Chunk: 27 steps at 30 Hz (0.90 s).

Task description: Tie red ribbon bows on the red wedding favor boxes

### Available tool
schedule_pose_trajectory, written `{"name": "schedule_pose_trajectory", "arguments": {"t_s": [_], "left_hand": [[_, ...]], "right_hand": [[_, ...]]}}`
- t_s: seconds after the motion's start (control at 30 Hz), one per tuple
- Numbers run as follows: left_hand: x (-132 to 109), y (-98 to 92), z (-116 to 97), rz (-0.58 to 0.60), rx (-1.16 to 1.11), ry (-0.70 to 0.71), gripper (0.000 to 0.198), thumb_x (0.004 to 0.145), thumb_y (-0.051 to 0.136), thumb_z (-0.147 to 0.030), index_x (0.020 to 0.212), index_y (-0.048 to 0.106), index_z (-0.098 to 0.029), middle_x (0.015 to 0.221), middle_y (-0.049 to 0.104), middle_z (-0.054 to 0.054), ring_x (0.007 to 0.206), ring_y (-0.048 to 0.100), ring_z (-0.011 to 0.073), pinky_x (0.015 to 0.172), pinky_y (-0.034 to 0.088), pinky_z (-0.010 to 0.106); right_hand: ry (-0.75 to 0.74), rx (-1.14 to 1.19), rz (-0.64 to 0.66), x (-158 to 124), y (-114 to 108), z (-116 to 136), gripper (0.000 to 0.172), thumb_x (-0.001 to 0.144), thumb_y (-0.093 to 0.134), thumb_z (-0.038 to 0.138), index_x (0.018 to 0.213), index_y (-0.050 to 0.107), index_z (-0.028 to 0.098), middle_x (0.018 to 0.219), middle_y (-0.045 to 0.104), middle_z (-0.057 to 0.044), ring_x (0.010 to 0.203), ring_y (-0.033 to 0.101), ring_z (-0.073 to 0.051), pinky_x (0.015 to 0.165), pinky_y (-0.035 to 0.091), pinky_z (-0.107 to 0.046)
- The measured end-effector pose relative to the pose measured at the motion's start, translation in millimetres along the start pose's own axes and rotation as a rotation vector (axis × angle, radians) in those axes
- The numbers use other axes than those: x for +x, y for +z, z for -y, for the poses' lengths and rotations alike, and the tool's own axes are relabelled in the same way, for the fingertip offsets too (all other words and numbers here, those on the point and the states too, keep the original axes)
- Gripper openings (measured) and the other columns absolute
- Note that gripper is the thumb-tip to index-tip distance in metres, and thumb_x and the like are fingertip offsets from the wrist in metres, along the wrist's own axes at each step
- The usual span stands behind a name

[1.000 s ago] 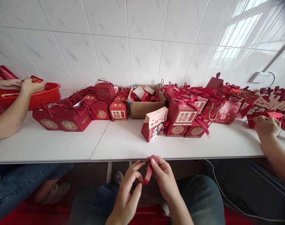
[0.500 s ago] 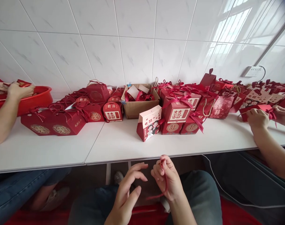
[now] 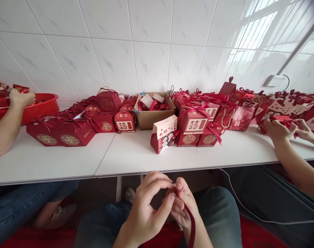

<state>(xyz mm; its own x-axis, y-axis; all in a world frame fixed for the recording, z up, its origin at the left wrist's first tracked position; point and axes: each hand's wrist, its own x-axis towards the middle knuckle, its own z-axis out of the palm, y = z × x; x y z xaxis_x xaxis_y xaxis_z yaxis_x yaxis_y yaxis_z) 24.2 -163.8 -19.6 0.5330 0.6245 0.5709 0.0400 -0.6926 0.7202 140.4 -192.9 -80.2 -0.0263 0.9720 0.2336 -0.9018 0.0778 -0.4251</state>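
Ribbon (image 3: 192,222) before table (image 3: 131,155) — boxes (image 3: 193,124) atop

1. Ribbon (image 3: 190,217): upper end lost among fingertips of left hand (image 3: 151,205) and right hand (image 3: 184,206); lower part runs out at bottom edge.
2. Left hand's hold on ribbon: cannot tell; fingertips overlap the right's.
3. Basin (image 3: 44,112): cut by left edge, contents too small to identify.
4. Far-right box (image 3: 282,118): mostly covered by co-worker's hands (image 3: 280,131).
5. Pale-flapped box (image 3: 167,135): smallest print unreadable.
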Motion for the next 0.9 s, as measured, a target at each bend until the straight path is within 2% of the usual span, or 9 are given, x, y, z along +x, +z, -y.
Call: {"name": "schedule_pose_trajectory", "arguments": {"t_s": [0.1,0.23,0.33,0.43,0.57,0.73,0.9], "left_hand": [[-4,-0.5,-3,-0.008,0.020,-0.002,0.020,0.082,0.056,-0.008,0.096,0.061,-0.022,0.098,0.062,0.005,0.098,0.059,0.0180,0.085,0.049,0.030],[-7,-3.2,-5,-0.026,0.041,-0.014,0.019,0.082,0.059,-0.009,0.093,0.063,-0.022,0.098,0.063,0.004,0.099,0.059,0.0176,0.086,0.049,0.028],[-8,-5.0,-5,-0.019,0.030,-0.014,0.016,0.083,0.059,-0.009,0.087,0.066,-0.023,0.093,0.064,0.003,0.096,0.060,0.0166,0.084,0.050,0.027],[-12,-5.4,-3,-0.017,0.018,-0.046,0.017,0.085,0.057,-0.010,0.089,0.066,-0.024,0.095,0.065,0.004,0.098,0.060,0.0171,0.085,0.050,0.027],[-17,-7.2,0,0.013,-0.031,-0.197,0.013,0.089,0.054,-0.019,0.090,0.066,-0.024,0.111,0.062,0.007,0.108,0.059,0.0203,0.093,0.047,0.032],[-18,-13.3,0,0.118,-0.138,-0.422,0.018,0.091,0.052,-0.032,0.085,0.066,-0.022,0.134,0.051,0.010,0.125,0.049,0.0270,0.106,0.038,0.042],[-18,-15.8,3,0.207,-0.285,-0.497,0.021,0.090,0.054,-0.035,0.083,0.068,-0.022,0.143,0.046,0.009,0.138,0.033,0.0283,0.111,0.031,0.046]], "right_hand": [[-0.089,-0.056,0.038,-1,-1,-2,0.015,0.078,0.073,0.034,0.074,0.063,0.024,0.042,0.033,0.012,0.032,0.018,0.001,0.035,0.028,-0.008],[-0.182,-0.164,0.001,-2,-2,-3,0.014,0.076,0.074,0.033,0.074,0.065,0.023,0.048,0.045,0.009,0.032,0.022,0.001,0.037,0.032,-0.011],[-0.182,-0.187,0.033,-2,-1,-2,0.010,0.077,0.074,0.030,0.075,0.067,0.023,0.053,0.053,0.006,0.032,0.024,0.002,0.035,0.028,-0.010],[-0.155,-0.156,0.078,-2,1,-3,0.008,0.079,0.072,0.029,0.076,0.068,0.023,0.050,0.051,0.007,0.032,0.024,0.001,0.034,0.026,-0.010],[-0.103,-0.101,0.120,-2,0,-7,0.011,0.080,0.071,0.033,0.077,0.066,0.023,0.042,0.043,0.009,0.031,0.024,0.001,0.038,0.029,-0.011],[-0.015,-0.182,0.105,-3,-3,-7,0.025,0.074,0.076,0.036,0.067,0.061,0.018,0.041,0.045,0.008,0.029,0.028,0.000,0.034,0.027,-0.012],[0.020,-0.188,0.179,-2,-11,-11,0.038,0.073,0.076,0.042,0.056,0.053,0.016,0.036,0.041,0.009,0.025,0.030,-0.001,0.031,0.028,-0.013]]}}
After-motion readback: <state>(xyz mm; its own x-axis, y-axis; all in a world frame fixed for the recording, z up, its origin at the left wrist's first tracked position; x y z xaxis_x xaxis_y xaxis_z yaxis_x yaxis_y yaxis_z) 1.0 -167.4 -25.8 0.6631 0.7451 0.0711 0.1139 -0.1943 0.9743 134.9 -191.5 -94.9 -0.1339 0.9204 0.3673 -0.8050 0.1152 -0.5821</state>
